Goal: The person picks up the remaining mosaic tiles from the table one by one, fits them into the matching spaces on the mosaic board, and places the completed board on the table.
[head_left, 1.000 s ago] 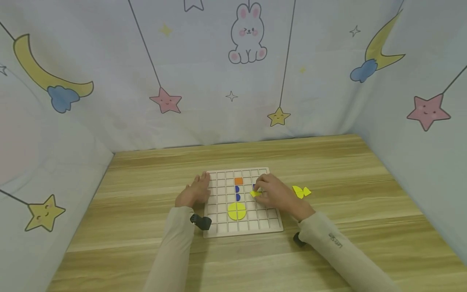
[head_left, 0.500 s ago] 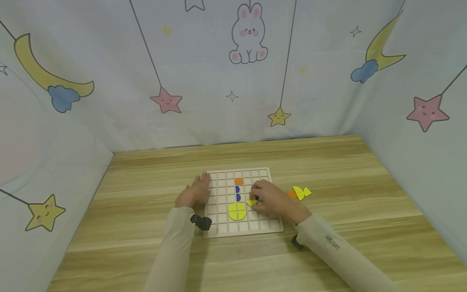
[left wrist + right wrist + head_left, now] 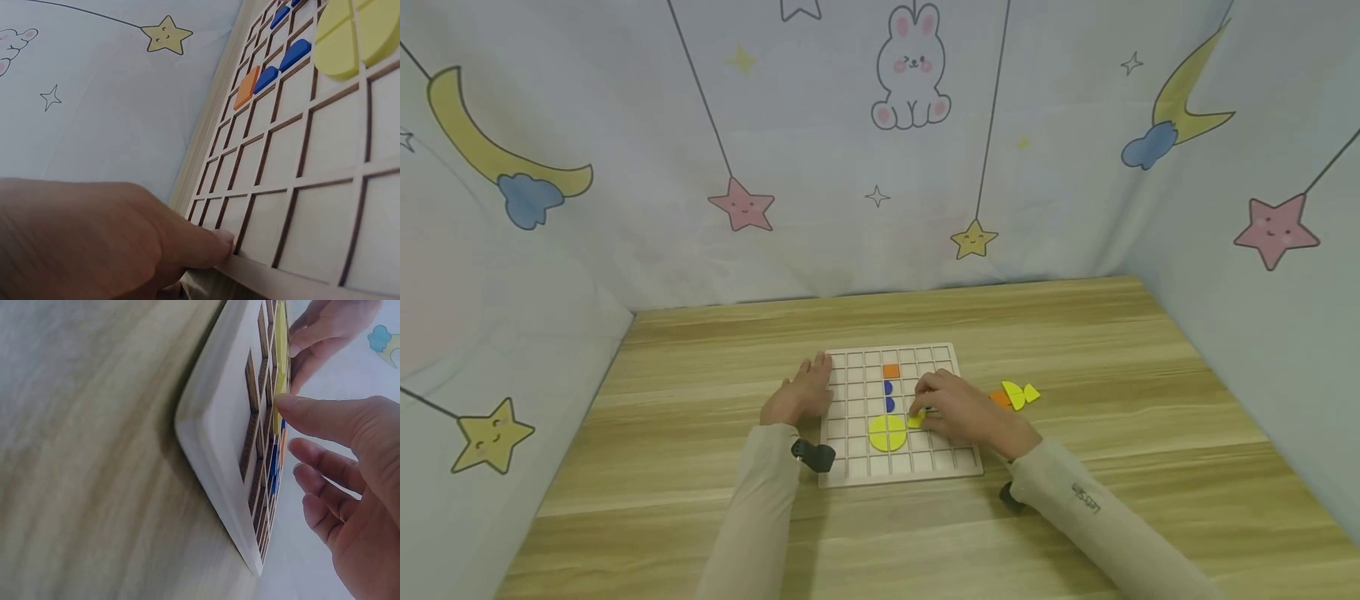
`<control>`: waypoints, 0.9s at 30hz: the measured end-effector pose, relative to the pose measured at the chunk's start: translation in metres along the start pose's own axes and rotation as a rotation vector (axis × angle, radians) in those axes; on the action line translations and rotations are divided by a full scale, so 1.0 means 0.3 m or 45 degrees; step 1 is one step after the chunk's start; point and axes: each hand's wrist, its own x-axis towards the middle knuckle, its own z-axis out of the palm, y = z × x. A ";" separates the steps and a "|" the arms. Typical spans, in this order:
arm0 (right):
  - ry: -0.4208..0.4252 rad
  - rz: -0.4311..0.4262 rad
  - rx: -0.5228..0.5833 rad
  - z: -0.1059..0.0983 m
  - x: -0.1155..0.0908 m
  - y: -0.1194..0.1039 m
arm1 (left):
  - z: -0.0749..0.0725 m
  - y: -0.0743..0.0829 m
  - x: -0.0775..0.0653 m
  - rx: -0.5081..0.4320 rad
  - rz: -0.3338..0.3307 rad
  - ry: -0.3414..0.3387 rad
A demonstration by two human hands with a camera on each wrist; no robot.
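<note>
A pale wooden grid board (image 3: 857,471) lies on the table. My left hand (image 3: 805,390) rests along its left edge, with the thumb (image 3: 209,247) on the rim in the left wrist view. My right hand (image 3: 958,408) is over the board's right half. Its thumb touches a yellow piece (image 3: 915,422) in a cell, while the other fingers stay apart from the thumb in the right wrist view. Left of that piece, several yellow quarter pieces form a circle (image 3: 887,434). Blue half-round pieces (image 3: 889,405) and an orange square (image 3: 891,372) sit above it. More blue is partly hidden under my right hand.
Right of the board, an orange piece (image 3: 1000,399), yellow rounded pieces (image 3: 1013,396) and a smaller yellow piece (image 3: 1032,392) lie on the wooden table (image 3: 1112,350). A printed cloth (image 3: 820,258) hangs behind and at the sides.
My right hand brought the yellow piece left and nearer me, then down into a cell close to the yellow circle. The orange piece beside the board came into view. My left hand stayed still.
</note>
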 end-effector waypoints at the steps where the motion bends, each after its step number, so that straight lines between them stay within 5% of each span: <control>1: -0.007 0.006 0.003 0.000 -0.001 0.001 | 0.000 -0.001 0.001 0.003 0.003 -0.001; 17: -0.063 0.018 -0.026 -0.007 -0.005 0.011 | -0.002 0.002 0.003 0.019 -0.014 0.000; 27: -0.003 0.057 0.023 -0.012 -0.021 0.010 | 0.001 0.001 0.000 0.017 -0.008 -0.010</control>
